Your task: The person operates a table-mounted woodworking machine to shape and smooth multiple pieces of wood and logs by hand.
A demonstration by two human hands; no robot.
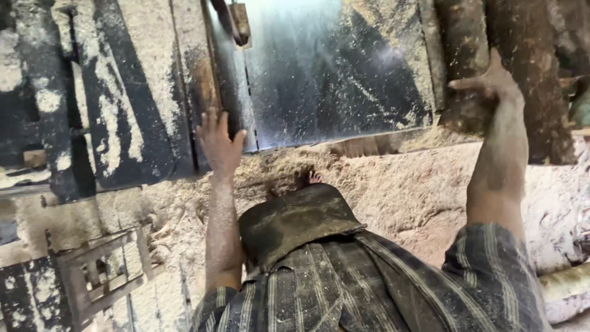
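I look down over my striped shirt at a sawmill bench covered in sawdust. My left hand (219, 142) lies flat with fingers apart on the edge of a dark wooden plank (200, 80), next to a shiny metal table plate (319, 67). My right hand (491, 83) is spread open and presses against a rough brown log (522, 37) at the upper right. Neither hand closes around anything. A dark leather apron flap (295, 221) hangs at my waist, and toes show just beyond it.
Thick sawdust (393, 184) covers the floor below the metal plate. Dark dusty boards (117, 92) lie at the left. A small wooden frame (101, 273) sits at the lower left. A pale pipe-like piece (562, 283) is at the right edge.
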